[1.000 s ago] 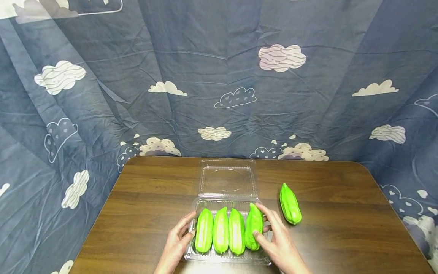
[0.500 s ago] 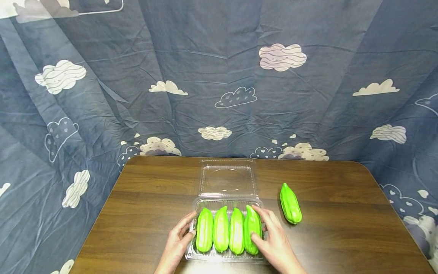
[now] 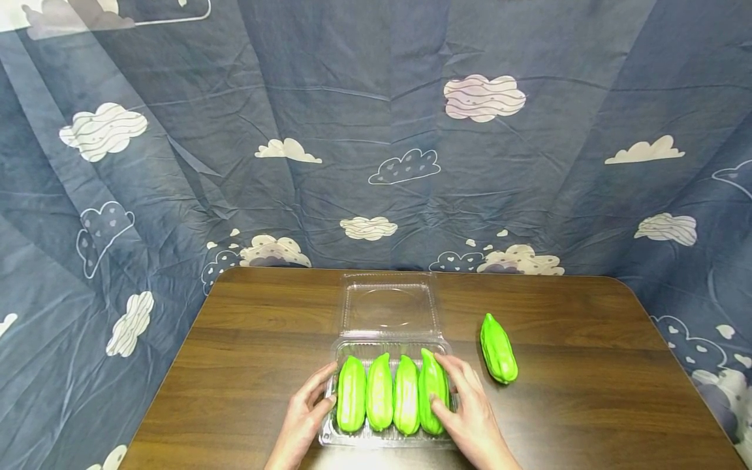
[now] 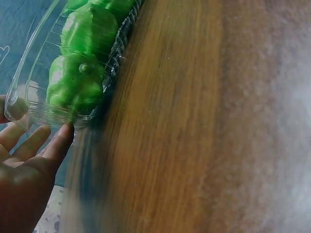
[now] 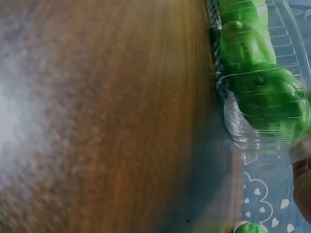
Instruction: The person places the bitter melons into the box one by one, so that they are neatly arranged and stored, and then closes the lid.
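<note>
At the right end of the clear tray (image 3: 382, 442) stands the right-end vegetable (image 3: 432, 378), bright green and long, its narrow tip pointing to the far side. The right hand (image 3: 472, 408) holds it, thumb on top and fingers along its right side. To its left, three more green vegetables (image 3: 379, 395) lie side by side in the tray, tips also to the far side. The left hand (image 3: 302, 405) grips the tray's left edge between thumb and fingers, well apart from the right hand. Beyond the tray, its clear lid (image 3: 390, 310) lies folded back. To the right, a loose green vegetable (image 3: 499, 350) rests on the brown wooden table (image 3: 247, 365). A blue curtain (image 3: 329, 111) with clouds hangs behind.
</note>
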The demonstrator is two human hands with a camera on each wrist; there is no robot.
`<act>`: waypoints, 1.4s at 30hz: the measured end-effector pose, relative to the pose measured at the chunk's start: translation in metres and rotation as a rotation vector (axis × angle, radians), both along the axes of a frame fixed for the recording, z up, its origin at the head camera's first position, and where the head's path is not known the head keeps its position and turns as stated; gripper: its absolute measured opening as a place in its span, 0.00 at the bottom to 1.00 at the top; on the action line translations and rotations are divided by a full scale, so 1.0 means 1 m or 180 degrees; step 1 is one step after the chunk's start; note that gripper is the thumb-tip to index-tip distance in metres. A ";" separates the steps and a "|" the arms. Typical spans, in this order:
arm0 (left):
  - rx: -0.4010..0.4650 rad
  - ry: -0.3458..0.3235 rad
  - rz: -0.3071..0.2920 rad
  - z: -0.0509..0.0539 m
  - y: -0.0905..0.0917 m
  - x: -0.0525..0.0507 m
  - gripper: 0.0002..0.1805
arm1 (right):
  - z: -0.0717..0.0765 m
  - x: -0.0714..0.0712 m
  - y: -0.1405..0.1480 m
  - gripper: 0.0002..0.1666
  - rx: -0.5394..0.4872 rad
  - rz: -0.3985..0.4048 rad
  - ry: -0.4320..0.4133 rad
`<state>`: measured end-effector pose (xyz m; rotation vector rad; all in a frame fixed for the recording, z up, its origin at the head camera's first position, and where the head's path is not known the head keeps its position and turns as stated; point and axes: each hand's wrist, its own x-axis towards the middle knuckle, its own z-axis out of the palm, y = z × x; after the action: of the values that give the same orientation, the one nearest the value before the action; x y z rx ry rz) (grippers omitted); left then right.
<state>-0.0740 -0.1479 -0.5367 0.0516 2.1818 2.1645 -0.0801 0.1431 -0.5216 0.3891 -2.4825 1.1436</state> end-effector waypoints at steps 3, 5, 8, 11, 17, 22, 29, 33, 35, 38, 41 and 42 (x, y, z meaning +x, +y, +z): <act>0.0005 -0.0003 0.0000 0.000 0.000 0.000 0.30 | -0.001 -0.001 0.000 0.36 -0.0006 0.0033 0.0155; 0.0009 0.0001 0.0001 0.000 0.000 0.000 0.30 | -0.002 -0.001 0.000 0.31 -0.0002 0.0046 0.0206; 0.0015 0.0005 -0.0002 0.000 0.001 0.000 0.30 | -0.003 -0.002 0.001 0.27 0.0040 0.0095 0.0261; 0.0016 -0.0008 0.0004 0.001 0.001 0.000 0.30 | -0.003 -0.002 0.005 0.29 0.0102 0.0193 0.0252; -0.0008 -0.0024 0.0018 0.002 0.000 0.000 0.30 | 0.000 -0.002 0.012 0.34 0.0208 0.0415 0.0139; -0.0004 -0.0007 0.0020 0.001 0.000 0.000 0.30 | 0.002 -0.001 0.014 0.34 0.0289 0.0435 0.0073; -0.0025 0.0034 -0.0001 0.001 0.000 0.000 0.31 | 0.003 0.001 0.013 0.34 0.0284 0.0383 0.0143; -0.0034 0.0042 -0.0009 0.001 0.000 0.000 0.30 | 0.004 0.004 0.014 0.34 -0.0017 0.0454 0.0193; -0.0026 0.0041 -0.0014 0.001 0.000 0.000 0.30 | 0.005 0.005 0.015 0.33 -0.0276 0.0514 0.0177; -0.0029 0.0044 -0.0008 0.000 0.000 -0.001 0.31 | 0.006 0.004 0.017 0.30 -0.0594 0.0558 0.0153; -0.0038 0.0045 -0.0004 0.000 0.000 -0.001 0.30 | 0.006 0.004 0.019 0.28 -0.0744 0.0492 0.0135; -0.0039 0.0043 -0.0003 -0.001 0.000 -0.001 0.30 | 0.006 0.004 0.021 0.28 -0.0757 0.0453 0.0139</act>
<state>-0.0748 -0.1478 -0.5372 0.0666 2.2015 2.1563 -0.0765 0.1638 -0.5160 0.5217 -2.2774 1.4520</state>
